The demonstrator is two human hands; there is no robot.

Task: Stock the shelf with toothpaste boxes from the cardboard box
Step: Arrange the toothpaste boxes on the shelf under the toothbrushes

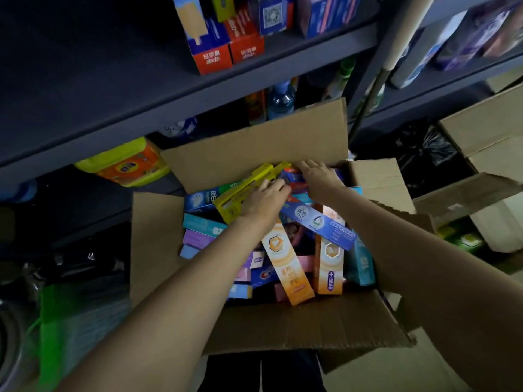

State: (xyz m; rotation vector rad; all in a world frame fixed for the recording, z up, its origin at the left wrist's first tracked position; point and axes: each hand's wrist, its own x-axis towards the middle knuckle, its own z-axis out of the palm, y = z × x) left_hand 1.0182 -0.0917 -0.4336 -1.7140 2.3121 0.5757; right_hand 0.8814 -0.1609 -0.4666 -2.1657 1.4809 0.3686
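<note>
Fingers of the left hand [264,200] curl round a yellow box [243,188], and the right hand [318,176], just beside it, lies flat and relaxed on other toothpaste boxes [297,250]. Around both stands the open carton [283,326]; above it, the shelf [169,103].

Dim light. Dark grey metal racking [283,66] fills the back. Black plastic bag [424,154] and green bag [70,321] on the floor beside it.
</note>
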